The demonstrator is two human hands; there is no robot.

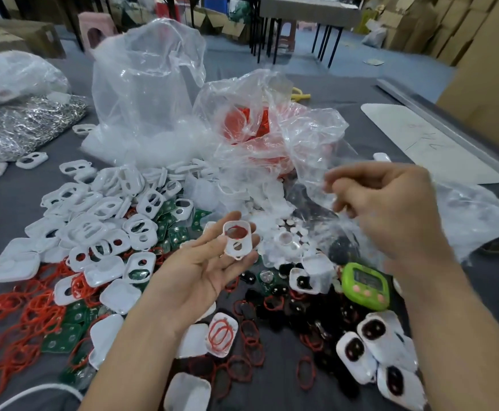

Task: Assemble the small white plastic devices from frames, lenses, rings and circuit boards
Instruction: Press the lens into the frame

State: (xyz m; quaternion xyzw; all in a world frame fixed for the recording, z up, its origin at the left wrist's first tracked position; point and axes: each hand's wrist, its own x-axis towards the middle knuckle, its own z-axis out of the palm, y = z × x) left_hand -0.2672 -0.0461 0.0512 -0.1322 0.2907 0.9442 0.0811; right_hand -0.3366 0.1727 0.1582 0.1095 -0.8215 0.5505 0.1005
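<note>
Your light is soft and even, shadows faint beneath your left hand [209, 271], where the white frame [242, 240] it holds reads sharp. Your right hand [390, 209] smears with motion. Beyond it the clear bag [301, 129] glints white; the far corners bend and blur.

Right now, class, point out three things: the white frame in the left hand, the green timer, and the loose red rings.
white frame [239, 239]: head view, bar between its two openings.
green timer [364, 275]: head view, its screen.
red rings [34, 307]: head view, middle of the loose tangle.
</note>
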